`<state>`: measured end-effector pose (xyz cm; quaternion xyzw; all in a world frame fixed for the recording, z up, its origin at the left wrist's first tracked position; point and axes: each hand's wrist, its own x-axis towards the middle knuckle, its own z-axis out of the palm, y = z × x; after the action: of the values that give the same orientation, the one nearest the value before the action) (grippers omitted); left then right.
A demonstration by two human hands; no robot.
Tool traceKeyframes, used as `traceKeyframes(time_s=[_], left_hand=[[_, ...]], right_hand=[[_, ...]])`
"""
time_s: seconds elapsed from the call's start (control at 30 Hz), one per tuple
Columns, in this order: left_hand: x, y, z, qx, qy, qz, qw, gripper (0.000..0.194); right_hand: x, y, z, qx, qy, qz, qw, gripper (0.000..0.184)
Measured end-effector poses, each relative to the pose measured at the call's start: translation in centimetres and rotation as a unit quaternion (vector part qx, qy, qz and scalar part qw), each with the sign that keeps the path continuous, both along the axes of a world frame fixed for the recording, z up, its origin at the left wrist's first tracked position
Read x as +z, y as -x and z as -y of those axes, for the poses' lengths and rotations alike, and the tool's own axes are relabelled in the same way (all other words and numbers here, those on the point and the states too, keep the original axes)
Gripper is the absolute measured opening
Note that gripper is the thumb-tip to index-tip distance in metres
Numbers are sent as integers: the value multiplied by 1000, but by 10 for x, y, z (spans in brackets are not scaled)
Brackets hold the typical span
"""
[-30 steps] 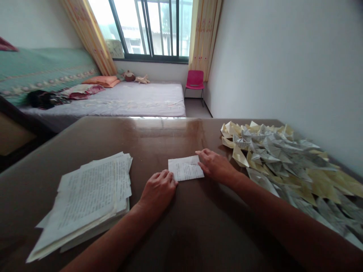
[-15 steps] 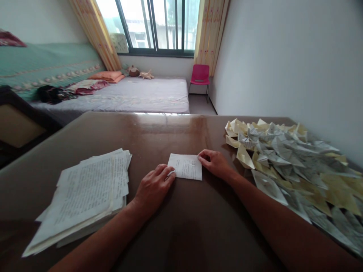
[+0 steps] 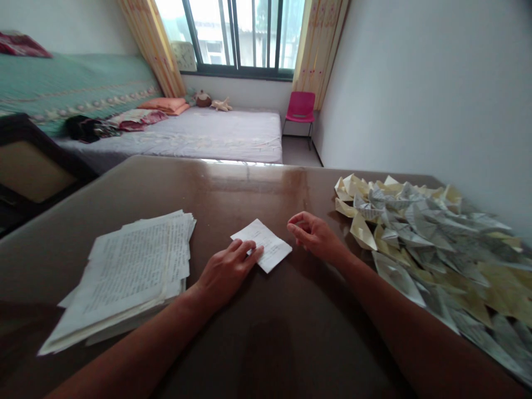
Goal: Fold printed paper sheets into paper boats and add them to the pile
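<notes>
A small folded sheet of paper (image 3: 268,252) with handwriting lies on the brown table, turned so that a corner points away from me. My left hand (image 3: 233,263) holds it at the left side, its fingers over the near-left edge. Just right of the paper, my right hand (image 3: 311,233) hovers slightly above the tabletop with loosely curled fingers and nothing visible in them. A stack of written sheets (image 3: 128,266) lies to the left of my left hand. Folded paper boats (image 3: 415,221), white and yellowish, are heaped to the right of my right hand.
The shiny brown table (image 3: 249,191) reaches to a bed (image 3: 233,130) at the far side. A pink chair (image 3: 301,108) stands beyond by the wall, and a dark-framed chair (image 3: 33,166) is at the left. The white wall (image 3: 415,83) runs along the right.
The folded paper has been rotated from lying square to lying diagonally, under my left hand. My right hand has let go of its corner and is now apart from it. The view has shifted slightly.
</notes>
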<state>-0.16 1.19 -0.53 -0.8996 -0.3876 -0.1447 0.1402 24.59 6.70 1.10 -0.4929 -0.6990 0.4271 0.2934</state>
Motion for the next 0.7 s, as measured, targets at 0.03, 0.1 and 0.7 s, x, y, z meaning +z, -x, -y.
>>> traceKeyframes(time_s=[0.03, 0.1, 0.7], left_hand=[[-1, 1, -2, -1, 3, 19, 1000, 30], [-3, 1, -4, -10, 8, 56, 998, 30], [13, 10, 1, -54, 131, 66, 988, 27]], right_hand=[[3, -4, -1, 20, -53, 0, 998, 36], [8, -9, -1, 111, -129, 12, 985, 62], [-13, 3, 0, 107, -65, 50, 991, 24]])
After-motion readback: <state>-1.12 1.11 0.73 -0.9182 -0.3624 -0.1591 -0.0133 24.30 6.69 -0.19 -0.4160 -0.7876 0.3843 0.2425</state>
